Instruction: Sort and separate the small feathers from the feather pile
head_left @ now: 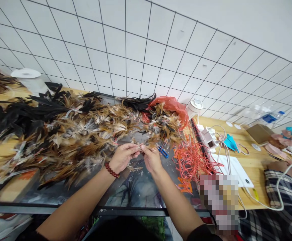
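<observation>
Pinching between the fingertips of left hand and right hand, both closed in and meeting, a tiny piece, mostly hidden by the fingers, too small to name or to read a long axis from. Lying ahead of both wrists, about equally near either hand, over the middle of the dark tabletop, well back from its front edge. Bordered to the left by a heap of brown feathers, stretching toward the left edge. Closer to right hand than left, with blue-handled snips just beside it on the outer side, slanting from far left to near right; farther over, toward the right edge, tangled red strings
</observation>
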Tool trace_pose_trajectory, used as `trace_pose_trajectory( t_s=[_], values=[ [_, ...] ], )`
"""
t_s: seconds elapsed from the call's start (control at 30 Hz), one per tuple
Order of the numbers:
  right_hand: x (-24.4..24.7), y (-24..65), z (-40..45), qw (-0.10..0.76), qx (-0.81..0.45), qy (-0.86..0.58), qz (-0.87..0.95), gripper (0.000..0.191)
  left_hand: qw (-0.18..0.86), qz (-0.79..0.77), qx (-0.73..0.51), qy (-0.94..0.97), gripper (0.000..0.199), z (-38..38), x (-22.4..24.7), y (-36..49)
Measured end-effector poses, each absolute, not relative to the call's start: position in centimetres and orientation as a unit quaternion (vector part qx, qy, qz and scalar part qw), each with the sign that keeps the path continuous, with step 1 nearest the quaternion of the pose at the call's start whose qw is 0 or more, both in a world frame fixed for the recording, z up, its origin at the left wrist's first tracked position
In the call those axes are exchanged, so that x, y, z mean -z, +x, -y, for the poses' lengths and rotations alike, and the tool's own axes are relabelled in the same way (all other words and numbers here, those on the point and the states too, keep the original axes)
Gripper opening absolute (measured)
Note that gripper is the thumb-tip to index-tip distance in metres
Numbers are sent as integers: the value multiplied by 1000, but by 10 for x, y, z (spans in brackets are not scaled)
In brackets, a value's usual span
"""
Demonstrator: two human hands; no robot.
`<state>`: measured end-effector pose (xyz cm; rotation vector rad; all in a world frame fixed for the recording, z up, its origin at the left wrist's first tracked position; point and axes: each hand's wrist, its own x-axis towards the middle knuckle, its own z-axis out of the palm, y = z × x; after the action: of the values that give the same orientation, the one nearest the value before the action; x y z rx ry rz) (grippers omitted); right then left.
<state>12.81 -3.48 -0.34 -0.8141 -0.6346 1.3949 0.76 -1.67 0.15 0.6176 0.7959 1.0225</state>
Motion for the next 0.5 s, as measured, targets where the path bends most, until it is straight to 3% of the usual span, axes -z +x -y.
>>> trace_pose_trajectory(
  t_s=[0.5],
  values=[
    [11, 126, 34, 634, -603, -383, 295, 20, 760, -362, -459, 284, 31, 19, 4, 12]
  ],
)
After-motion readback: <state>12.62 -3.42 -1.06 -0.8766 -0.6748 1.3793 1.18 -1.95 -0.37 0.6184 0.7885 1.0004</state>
